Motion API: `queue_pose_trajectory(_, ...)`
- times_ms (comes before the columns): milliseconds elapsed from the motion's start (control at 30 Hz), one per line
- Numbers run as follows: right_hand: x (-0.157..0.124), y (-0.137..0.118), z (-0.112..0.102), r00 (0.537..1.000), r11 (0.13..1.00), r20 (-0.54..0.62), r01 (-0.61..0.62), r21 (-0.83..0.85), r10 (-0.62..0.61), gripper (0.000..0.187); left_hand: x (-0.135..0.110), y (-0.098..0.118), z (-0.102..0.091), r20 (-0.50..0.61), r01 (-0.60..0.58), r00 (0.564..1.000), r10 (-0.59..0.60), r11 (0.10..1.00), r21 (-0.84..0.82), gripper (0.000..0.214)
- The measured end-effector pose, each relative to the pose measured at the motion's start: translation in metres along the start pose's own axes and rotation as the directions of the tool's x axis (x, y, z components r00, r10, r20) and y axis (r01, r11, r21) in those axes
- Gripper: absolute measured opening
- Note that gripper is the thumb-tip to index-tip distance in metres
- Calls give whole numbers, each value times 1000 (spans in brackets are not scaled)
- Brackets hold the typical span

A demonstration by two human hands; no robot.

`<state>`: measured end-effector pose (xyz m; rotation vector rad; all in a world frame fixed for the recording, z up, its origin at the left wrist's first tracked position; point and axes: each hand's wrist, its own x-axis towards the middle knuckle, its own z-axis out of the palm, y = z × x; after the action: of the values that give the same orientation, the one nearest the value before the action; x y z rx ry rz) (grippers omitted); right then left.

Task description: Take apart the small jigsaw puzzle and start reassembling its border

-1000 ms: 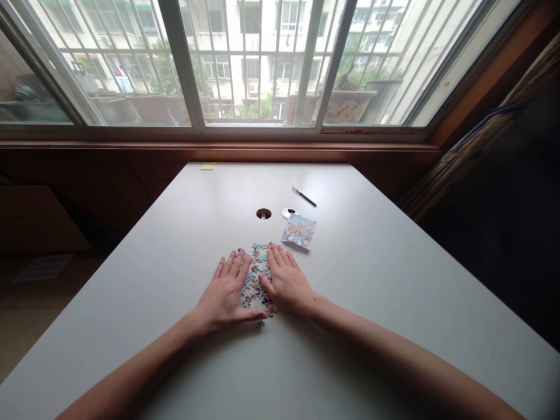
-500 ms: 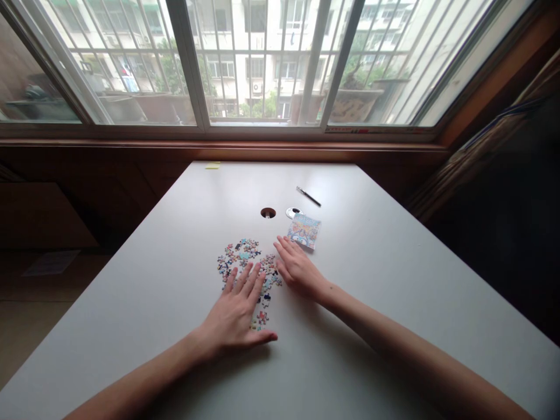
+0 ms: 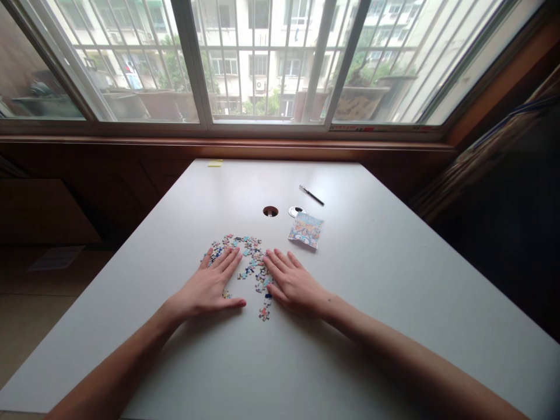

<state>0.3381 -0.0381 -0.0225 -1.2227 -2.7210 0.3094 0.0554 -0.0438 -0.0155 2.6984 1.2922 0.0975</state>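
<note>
Several small colourful jigsaw pieces (image 3: 249,256) lie scattered on the white table (image 3: 371,280) in front of me. My left hand (image 3: 209,286) rests flat on the left part of the scatter, fingers stretched out and covering some pieces. My right hand (image 3: 294,284) lies flat on the right part, fingers spread, with a few pieces beside its thumb. A single loose piece (image 3: 264,314) sits between my wrists. Neither hand holds anything.
A small colourful picture card (image 3: 305,229) lies beyond my right hand. Past it are a round cable hole (image 3: 270,211), a silver cap (image 3: 296,210) and a black pen (image 3: 311,195). A yellow note (image 3: 214,164) sits at the far edge under the window.
The pieces went from a tight clump between my hands to a wider scatter. My left hand slid left over the pieces; my right hand came back toward me onto them.
</note>
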Motion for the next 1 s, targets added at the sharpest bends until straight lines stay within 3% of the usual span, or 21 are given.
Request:
queue_pose_trajectory(100, 13, -9, -1, 1000, 1000, 4, 16, 11, -16, 67, 0, -8, -9, -19, 13, 1000, -15, 997, -74, 80)
queue_pose_trajectory(333, 7, -22, -2, 996, 996, 10, 90, 27, -91, 62, 0, -23, -15, -218, 3, 975, -28, 993, -116, 27)
queue_pose_trajectory(467, 12, -29, 2, 995, 994, 14, 102, 42, -102, 66, 5, -14, -14, -247, -47, 969, 22, 994, -97, 28)
queue_pose_trajectory(800, 9, -31, -2, 991, 991, -12, 130, 36, -130, 52, 8, -13, -11, -333, -30, 943, -20, 989, -144, 11)
queue_pose_trajectory(1000, 14, -32, 2, 994, 993, -19, 112, 38, -112, 62, 7, -18, -14, -339, -11, 940, -36, 991, -134, 11)
